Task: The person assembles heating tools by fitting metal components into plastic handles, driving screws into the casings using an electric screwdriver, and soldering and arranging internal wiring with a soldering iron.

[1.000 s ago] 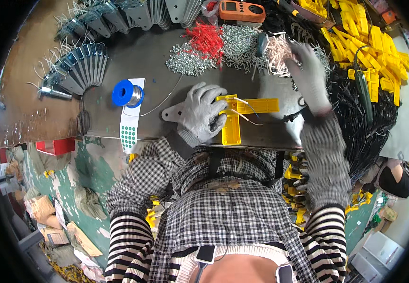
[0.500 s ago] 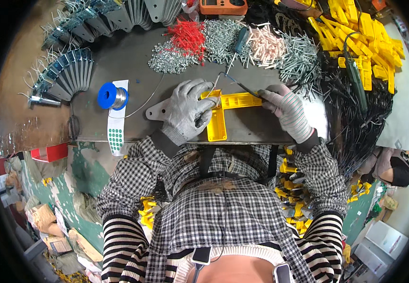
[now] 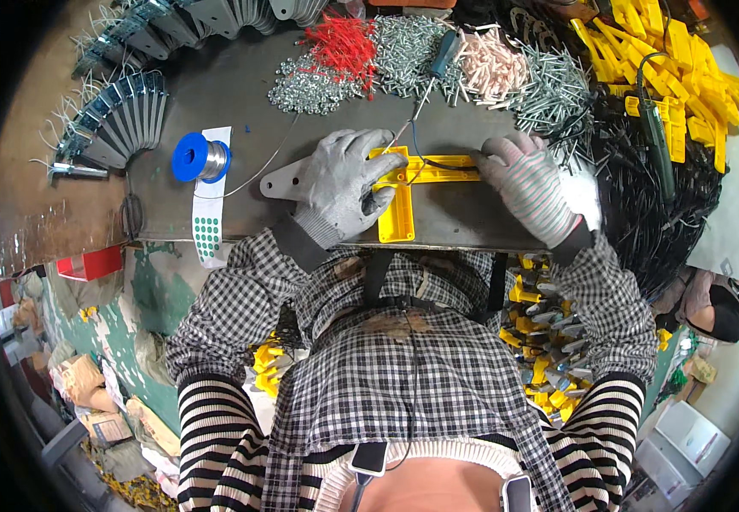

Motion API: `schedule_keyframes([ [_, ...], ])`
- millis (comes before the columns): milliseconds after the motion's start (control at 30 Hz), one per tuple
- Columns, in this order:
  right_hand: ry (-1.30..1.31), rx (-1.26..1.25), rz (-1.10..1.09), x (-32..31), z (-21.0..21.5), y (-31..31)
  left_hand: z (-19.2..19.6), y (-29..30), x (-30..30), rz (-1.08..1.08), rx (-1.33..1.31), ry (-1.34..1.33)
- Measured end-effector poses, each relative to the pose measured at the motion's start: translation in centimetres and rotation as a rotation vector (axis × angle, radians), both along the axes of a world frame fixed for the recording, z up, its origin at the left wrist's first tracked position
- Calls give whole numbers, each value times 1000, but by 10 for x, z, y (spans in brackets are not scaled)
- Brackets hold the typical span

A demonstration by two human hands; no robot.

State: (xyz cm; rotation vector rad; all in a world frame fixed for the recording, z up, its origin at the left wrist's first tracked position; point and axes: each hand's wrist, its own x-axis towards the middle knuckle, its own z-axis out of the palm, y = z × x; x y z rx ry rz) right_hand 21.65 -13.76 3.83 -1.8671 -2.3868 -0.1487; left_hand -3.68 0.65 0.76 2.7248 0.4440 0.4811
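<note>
My left hand, in a grey glove, closes its fingers and thumb around the top of a T-shaped yellow plastic housing on the bench. A grey metal plate with holes sticks out from under that hand to the left. My right hand, in a pale striped glove, has its fingers bent together at the right end of the housing's side arm. They pinch a black cable that lies along this arm. From the cable, a thin blue wire loops up near the housing's middle.
A blue solder spool stands on a white strip with green dots. Beyond lie red pieces, screws, pale sleeves and a screwdriver. Yellow housings and black cables are heaped at right.
My right hand has moved slightly right and brought the black cable down along the housing's side arm. My left hand stays on the housing, its fingers shifted a little.
</note>
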Motion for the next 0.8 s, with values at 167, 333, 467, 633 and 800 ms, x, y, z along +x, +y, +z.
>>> schedule_keyframes([
  [167, 434, -30, -101, -59, -22, 33, -19, 6, -6, 101, -521, -202],
  [333, 542, -32, -167, -58, -15, 37, 38, 16, 16, -176, -179, -5],
  [467, 634, -55, -255, -57, -20, 41, 43, -34, -5, -211, 74, 193],
  [633, 659, -96, -285, -60, -18, 44, 22, -55, -18, -135, 122, 276],
  [800, 589, -54, -268, -60, -25, 42, 12, -69, -26, -52, 116, 224],
])
